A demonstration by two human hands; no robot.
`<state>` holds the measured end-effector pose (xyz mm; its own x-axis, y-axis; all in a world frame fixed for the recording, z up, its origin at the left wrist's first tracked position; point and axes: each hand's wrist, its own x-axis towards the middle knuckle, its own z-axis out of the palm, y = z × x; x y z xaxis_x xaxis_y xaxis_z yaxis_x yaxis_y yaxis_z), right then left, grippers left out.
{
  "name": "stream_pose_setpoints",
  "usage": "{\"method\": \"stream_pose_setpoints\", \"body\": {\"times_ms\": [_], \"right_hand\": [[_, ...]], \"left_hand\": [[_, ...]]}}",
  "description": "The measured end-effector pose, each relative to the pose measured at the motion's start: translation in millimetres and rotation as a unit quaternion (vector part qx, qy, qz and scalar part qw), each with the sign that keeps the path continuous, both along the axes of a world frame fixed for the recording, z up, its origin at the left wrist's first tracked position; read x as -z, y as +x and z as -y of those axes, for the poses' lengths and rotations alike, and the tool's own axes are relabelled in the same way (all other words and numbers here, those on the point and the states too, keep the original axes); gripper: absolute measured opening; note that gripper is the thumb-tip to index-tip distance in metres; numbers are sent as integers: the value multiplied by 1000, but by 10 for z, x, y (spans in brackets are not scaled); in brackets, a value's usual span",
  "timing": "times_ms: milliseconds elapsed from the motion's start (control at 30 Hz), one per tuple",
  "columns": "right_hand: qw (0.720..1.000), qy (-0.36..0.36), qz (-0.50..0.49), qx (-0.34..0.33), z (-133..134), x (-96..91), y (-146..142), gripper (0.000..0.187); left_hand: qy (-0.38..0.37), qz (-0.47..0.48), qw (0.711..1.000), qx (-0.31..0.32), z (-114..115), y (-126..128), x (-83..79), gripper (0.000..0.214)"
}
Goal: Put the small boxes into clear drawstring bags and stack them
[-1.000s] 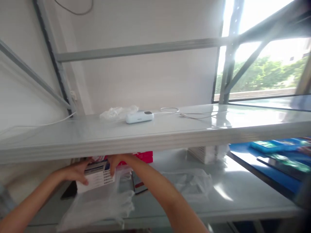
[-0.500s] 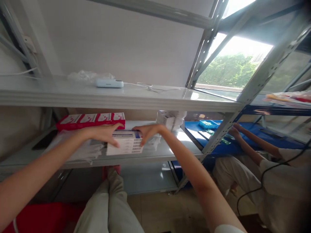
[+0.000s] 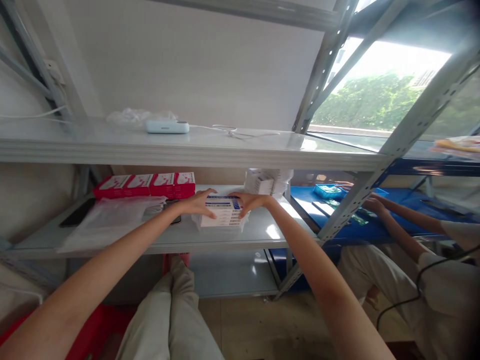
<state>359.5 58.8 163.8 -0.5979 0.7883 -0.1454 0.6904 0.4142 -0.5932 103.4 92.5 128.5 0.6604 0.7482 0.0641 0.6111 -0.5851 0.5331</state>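
Observation:
A stack of white boxes [image 3: 220, 218] with blue print is gripped at its two ends, low over the grey shelf [image 3: 180, 239]. My left hand [image 3: 198, 204] closes on its left end, thumb on the front and fingers at the top. On the right end, my right hand [image 3: 248, 202] clasps it the same way. Clear plastic shows around the bottom of the stack; whether it lies under it, I cannot tell. To the left, a clear plastic bag [image 3: 112, 220] lies flat near my left forearm. Red boxes [image 3: 161, 186] stand in a row behind it.
Plastic-wrapped white boxes [image 3: 259, 182] stand at the back right. A dark flat device [image 3: 77, 212] lies at far left. Above, the upper shelf [image 3: 225, 160] holds a light-blue device [image 3: 167, 127] with a cable. A co-worker's hand [image 3: 375, 204] works at the blue table [image 3: 405, 220] beyond the upright.
Both hands have carried the stack of boxes to the right, away from the plastic bag, which now lies flatter and in fuller view. The camera view has shifted slightly.

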Motion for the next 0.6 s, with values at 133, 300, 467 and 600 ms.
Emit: {"method": "stream_pose_setpoints", "body": {"times_ms": [133, 300, 467, 600], "right_hand": [[998, 47, -8, 43, -140, 123, 13, 90], [996, 83, -7, 29, -360, 503, 44, 96], [994, 76, 46, 59, -430, 1046, 78, 112], [977, 62, 101, 178, -406, 1229, 220, 121]], "left_hand": [[47, -4, 999, -17, -159, 41, 171, 96], [93, -16, 995, -20, -303, 98, 435, 91], [91, -88, 992, 10, -406, 33, 734, 109], [49, -125, 990, -43, -466, -117, 789, 100]]}}
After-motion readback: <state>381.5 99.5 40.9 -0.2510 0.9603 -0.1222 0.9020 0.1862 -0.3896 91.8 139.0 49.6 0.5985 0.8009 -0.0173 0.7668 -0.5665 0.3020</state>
